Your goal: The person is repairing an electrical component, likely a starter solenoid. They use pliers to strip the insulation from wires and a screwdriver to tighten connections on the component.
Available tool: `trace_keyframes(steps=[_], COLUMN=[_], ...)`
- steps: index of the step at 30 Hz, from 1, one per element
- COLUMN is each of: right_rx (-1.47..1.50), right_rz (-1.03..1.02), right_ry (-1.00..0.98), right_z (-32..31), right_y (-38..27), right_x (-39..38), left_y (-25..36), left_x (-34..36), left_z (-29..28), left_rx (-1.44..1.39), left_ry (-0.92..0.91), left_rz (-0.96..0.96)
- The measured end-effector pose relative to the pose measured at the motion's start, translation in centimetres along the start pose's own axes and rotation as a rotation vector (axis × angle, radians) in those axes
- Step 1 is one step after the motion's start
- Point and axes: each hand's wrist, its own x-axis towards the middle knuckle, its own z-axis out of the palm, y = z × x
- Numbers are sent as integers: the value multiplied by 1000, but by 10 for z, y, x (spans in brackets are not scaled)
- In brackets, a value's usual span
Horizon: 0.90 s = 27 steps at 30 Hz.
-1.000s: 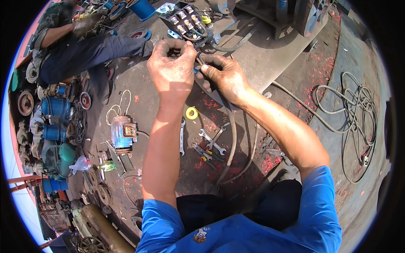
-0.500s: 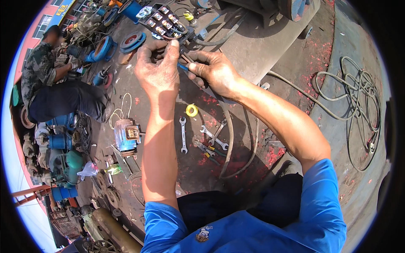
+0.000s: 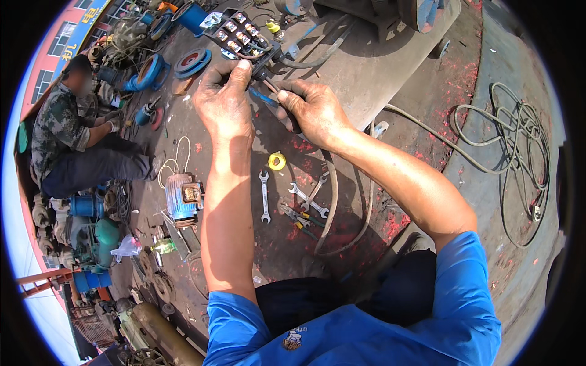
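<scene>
Near the top, a black terminal block (image 3: 237, 35) with rows of metal screws stands at the far side of my hands. My left hand (image 3: 226, 104) is closed at its near edge, thumb against curled fingers; what they pinch is hidden. Just to the right, my right hand (image 3: 314, 113) grips a cable between thumb and fingers. From that grip a brown wire (image 3: 271, 85) and a blue wire (image 3: 262, 97) run toward the block. The grey cable (image 3: 331, 183) hangs below the right hand and loops on the ground.
Below my hands lie yellow tape (image 3: 276, 161), wrenches (image 3: 265, 196) and pliers (image 3: 298, 217). A small blue motor (image 3: 181, 198) sits left of my forearm. Coiled cable (image 3: 519, 140) lies far right, a metal plate (image 3: 390, 73) top right. A person (image 3: 67, 128) sits among machine parts at left.
Both hands keep their places beside the terminal block, with the right shifting slightly and more of the blue wire showing. At left, the other person's arms have lowered.
</scene>
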Motion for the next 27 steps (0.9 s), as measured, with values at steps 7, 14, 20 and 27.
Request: trace_keyframes(steps=[7, 14, 20, 27], right_rx=[108, -3, 167, 175], right_rz=[-66, -130, -107, -153], right_ry=[101, 150, 141, 164], right_z=[11, 7, 13, 18], right_y=[9, 3, 14, 8], right_x=[26, -1, 28, 7], left_y=[1, -7, -12, -9], left_x=[-7, -9, -9, -12], left_z=[12, 9, 13, 15], left_rx=[-20, 17, -34, 71], left_ry=[81, 137, 107, 162], left_rz=[72, 118, 154, 230])
